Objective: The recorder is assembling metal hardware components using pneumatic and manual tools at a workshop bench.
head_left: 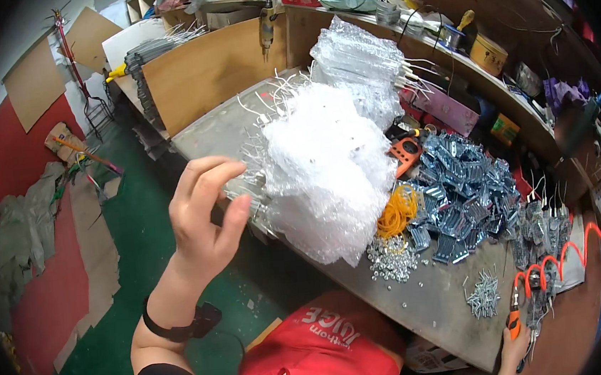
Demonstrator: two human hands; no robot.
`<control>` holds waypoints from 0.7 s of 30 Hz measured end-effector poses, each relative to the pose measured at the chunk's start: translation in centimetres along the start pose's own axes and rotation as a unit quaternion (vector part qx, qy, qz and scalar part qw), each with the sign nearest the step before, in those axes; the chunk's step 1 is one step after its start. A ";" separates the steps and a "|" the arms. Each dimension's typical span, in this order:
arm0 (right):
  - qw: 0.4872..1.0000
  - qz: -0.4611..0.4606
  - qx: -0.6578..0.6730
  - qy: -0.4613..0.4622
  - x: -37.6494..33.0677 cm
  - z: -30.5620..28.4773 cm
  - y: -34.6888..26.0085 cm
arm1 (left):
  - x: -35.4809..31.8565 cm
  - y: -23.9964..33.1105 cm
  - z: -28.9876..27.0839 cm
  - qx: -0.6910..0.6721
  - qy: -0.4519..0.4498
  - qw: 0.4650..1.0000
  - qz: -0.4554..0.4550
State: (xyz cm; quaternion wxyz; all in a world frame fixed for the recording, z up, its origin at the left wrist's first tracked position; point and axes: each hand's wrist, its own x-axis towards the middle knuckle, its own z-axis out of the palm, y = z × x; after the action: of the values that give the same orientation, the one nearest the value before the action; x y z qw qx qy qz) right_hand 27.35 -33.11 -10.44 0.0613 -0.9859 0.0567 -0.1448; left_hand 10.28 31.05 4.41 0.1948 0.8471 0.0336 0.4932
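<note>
My left hand (206, 213) is raised over the near left edge of the workbench, fingers curved and thumb apart, with nothing in it. Just right of it lies a heap of parts wrapped in clear bubble wrap (327, 164), thin white wires sticking out on its left side. At the lower right, my right hand (516, 348) is closed around an orange hand tool (514, 322) joined to a coiled orange hose (560, 257). Its exact kind cannot be made out. A pile of screws (483, 295) lies on the bench near this hand.
Shiny metal brackets (458, 188) heap at the bench's right, beside yellow rubber bands (397, 211), small nuts (392, 258) and an orange-black tool (406, 153). Wrapped wired parts (540, 227) line the right edge. A wooden panel (212, 74) and a cluttered shelf (438, 40) border the back.
</note>
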 end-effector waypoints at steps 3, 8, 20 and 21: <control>0.990 -0.036 -0.132 0.023 -0.4 -1.3 -0.7 | 2.1 -1.6 2.0 -0.009 0.023 0.992 0.125; 0.991 -0.108 0.006 0.073 0.2 -9.4 -9.1 | 2.9 -0.3 4.4 -0.089 -0.098 0.981 0.145; 0.783 -0.536 0.315 0.002 0.3 -16.8 -50.0 | 0.1 -2.0 5.1 -0.131 -0.002 0.978 0.162; 0.777 -0.542 0.318 -0.031 0.4 -16.1 -52.1 | -0.3 -2.4 4.7 -0.128 0.038 0.984 0.118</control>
State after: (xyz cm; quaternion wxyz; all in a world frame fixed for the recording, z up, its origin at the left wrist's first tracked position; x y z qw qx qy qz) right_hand 27.90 16.56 12.11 0.2842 -0.7819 -0.5387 -0.1332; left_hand 14.43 31.76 1.27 0.2405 0.7936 -0.1227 0.5452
